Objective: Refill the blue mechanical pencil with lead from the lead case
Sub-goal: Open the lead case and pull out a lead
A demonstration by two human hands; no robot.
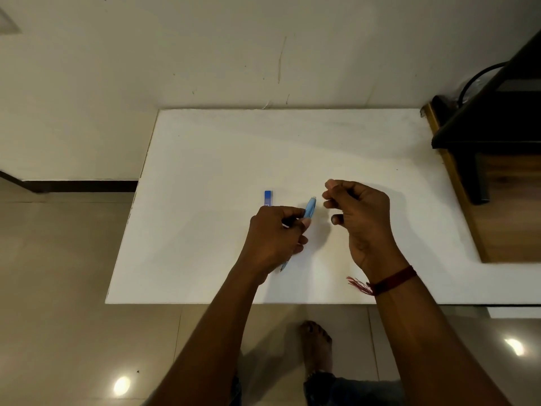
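Observation:
My left hand (275, 235) grips the blue mechanical pencil (309, 207) around its middle, tilted, with the rear end up and to the right and the tip (282, 268) poking out below the hand. My right hand (358, 218) hovers just right of the pencil's rear end, thumb and forefinger pinched together; whether something thin is between them is too small to tell. The small blue lead case (267, 198) lies on the white table (205, 230) just beyond my left hand.
A dark stand on a wooden board (494, 183) takes up the table's right side. The wall runs along the far edge. Tiled floor and my bare foot (317, 344) lie below the near edge. A red thread band circles my right wrist.

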